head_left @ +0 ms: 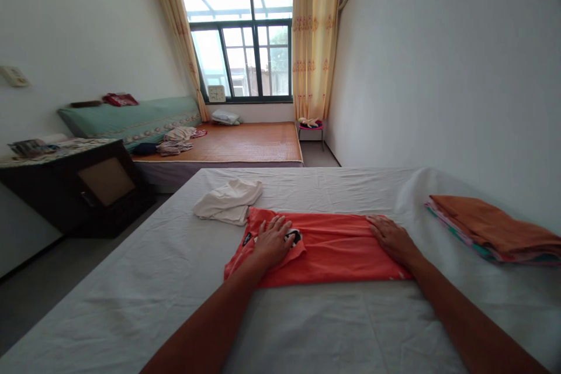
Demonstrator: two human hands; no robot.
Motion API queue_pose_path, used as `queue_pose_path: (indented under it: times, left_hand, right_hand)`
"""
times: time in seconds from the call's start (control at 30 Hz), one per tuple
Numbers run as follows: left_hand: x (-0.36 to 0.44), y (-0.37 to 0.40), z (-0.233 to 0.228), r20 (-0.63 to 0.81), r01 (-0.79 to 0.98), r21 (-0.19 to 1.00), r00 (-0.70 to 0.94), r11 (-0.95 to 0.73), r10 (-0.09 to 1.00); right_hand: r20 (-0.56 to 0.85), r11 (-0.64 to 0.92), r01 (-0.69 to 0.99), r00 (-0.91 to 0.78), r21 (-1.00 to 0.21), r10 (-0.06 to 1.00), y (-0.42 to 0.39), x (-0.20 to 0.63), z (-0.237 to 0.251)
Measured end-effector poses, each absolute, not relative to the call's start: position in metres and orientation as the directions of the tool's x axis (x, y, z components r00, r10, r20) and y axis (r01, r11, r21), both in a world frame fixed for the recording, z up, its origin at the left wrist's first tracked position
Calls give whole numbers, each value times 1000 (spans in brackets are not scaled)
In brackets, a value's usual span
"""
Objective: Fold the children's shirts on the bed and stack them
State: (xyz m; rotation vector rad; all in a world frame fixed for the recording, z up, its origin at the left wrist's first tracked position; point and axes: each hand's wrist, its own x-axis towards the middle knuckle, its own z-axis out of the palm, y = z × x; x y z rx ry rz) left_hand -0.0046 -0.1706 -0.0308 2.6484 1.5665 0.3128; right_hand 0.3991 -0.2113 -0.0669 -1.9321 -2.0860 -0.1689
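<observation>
An orange-red shirt (335,248) lies folded into a long strip on the white sheet, with a few creases across it. My left hand (274,241) rests on its left end, fingers extended, beside a black-and-white print that it partly covers. At the right end, my right hand (392,238) presses flat on the cloth with the fingers stretched out. Just beyond the shirt's left end is a crumpled white cloth (228,200).
A stack of folded clothes (491,225), brown on top, lies at the right by the wall. Past the white-sheeted surface (131,298) stands a bed (258,140) with clothes on it. A dark cabinet (48,193) is at the left.
</observation>
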Motion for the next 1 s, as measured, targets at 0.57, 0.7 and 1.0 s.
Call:
queue_pose_path:
  times: [0.57, 0.7, 1.0]
  left_hand:
    - [2, -174, -23, 160, 869, 108, 465, -484, 871]
    - [2, -172, -22, 211, 851, 127, 479, -509, 852]
    - [5, -177, -20, 267, 845, 156, 463, -511, 846]
  right_hand:
    - [304, 342, 935, -299, -99, 905, -211, 422, -72]
    - [355, 363, 926, -307, -103, 883, -212, 425, -79]
    - [354, 409, 896, -331, -172, 875, -210, 434, -78]
